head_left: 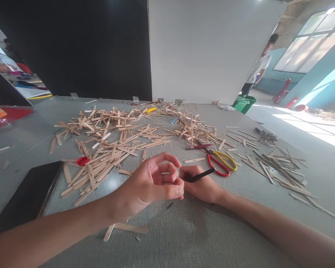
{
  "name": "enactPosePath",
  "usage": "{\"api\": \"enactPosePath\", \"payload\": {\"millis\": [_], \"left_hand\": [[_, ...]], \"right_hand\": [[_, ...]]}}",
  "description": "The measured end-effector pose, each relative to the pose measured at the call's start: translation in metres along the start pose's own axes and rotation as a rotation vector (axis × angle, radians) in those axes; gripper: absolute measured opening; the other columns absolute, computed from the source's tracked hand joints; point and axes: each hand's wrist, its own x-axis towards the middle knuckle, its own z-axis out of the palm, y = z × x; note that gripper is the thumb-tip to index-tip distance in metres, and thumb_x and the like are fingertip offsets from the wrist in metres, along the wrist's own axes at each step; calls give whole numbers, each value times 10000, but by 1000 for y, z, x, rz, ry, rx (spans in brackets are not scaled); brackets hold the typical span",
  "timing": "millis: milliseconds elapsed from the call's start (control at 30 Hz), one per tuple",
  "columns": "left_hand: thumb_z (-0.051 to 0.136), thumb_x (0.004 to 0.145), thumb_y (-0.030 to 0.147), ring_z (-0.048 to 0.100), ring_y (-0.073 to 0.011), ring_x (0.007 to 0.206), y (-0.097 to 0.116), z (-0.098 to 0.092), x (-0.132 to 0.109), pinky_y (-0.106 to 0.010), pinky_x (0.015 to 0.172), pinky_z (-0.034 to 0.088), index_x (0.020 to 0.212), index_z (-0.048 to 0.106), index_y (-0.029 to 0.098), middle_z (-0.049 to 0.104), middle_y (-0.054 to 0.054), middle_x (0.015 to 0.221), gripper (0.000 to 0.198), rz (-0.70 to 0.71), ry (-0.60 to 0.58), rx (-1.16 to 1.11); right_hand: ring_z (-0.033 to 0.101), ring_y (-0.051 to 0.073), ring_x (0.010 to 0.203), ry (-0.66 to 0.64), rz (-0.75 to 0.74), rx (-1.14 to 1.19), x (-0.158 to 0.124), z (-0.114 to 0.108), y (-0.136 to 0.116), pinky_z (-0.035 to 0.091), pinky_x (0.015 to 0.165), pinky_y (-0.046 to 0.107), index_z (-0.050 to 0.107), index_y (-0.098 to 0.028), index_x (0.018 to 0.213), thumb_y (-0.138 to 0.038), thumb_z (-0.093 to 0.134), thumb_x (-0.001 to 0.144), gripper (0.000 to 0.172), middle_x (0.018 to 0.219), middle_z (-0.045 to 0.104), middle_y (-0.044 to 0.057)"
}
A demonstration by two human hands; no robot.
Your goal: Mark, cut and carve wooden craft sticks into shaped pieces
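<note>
Above the table's near middle, my left hand [153,180] curls its fingers toward the thumb; anything between the fingertips is hidden or too small to name. Touching or nearly touching it, my right hand [202,186] is closed around a slim black pen-like tool [202,175], whose blunt end points up to the right. The tool's working tip is hidden by the fingers. Just below the hands lies a small dark piece [170,205]. Behind my right hand rest scissors [222,162] with one red and one yellow handle.
Wooden craft sticks [108,160] are heaped across the table [190,238]. A red ring-shaped item [82,160], yellow item [151,110] and dark flat panel [28,193] lie among or beside them. Thin strips [284,167] are at right. Upright boards [195,52] stand behind; a person [259,69] stands beyond.
</note>
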Motion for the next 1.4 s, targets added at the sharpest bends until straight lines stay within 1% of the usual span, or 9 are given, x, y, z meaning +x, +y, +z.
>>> {"api": "enactPosePath", "payload": {"millis": [233,333,433,633,733,833,900,1233,1400], "left_hand": [[820,839,89,677,-92,786,1,-5,5,-261,788,588,987,600,196,602,61,863,286,21,-17,-32],[814,837,76,668,-95,790,3,-5,7,-270,788,593,985,605,192,622,51,873,282,37,-29,-41],[811,838,87,670,-105,789,4,-4,7,-273,781,588,974,614,189,634,42,863,261,42,-36,-31],[771,860,165,670,-133,812,5,-7,10,-278,814,540,975,667,184,671,5,874,156,60,7,47],[714,868,189,637,-150,825,8,-12,13,-286,812,523,883,689,175,669,-19,865,32,113,53,73],[701,800,167,612,-160,836,10,-18,16,-276,772,510,723,632,180,629,-16,857,104,121,122,65],[683,777,163,605,-160,826,11,-20,17,-271,759,502,684,597,183,611,-14,842,128,112,134,67],[669,773,249,586,-151,781,8,-21,19,-268,743,493,704,615,192,591,-11,823,105,68,179,140],[614,816,312,609,-159,769,8,-24,19,-300,768,506,788,657,193,617,-13,817,129,-4,209,292]], "right_hand": [[439,86,449,-11,-5,-3,1,0,2,301,429,223,545,-209,685,-267,644,880,226,544,532,-58],[451,85,487,-2,-13,-4,2,0,2,319,454,217,541,-205,667,-248,662,861,232,573,522,-57],[470,91,458,-9,-1,3,2,0,2,328,425,216,548,-207,682,-278,657,873,231,573,532,-53],[460,93,418,-7,6,4,0,1,0,318,391,217,510,-220,674,-316,657,883,273,548,512,-59],[442,83,424,8,-4,-20,1,0,-1,300,412,213,491,-219,653,-292,650,892,296,534,502,-64],[435,78,418,23,-7,-48,2,0,-3,284,414,211,468,-223,636,-274,645,896,318,518,489,-70],[439,79,414,28,-4,-56,2,0,-3,280,408,210,459,-226,635,-264,647,890,320,518,484,-72],[440,81,415,25,0,-42,1,0,-2,296,417,210,482,-225,647,-253,649,903,307,505,509,-74],[441,79,394,20,16,-20,0,1,-3,289,393,202,466,-227,644,-235,651,897,314,490,478,-84]]}}
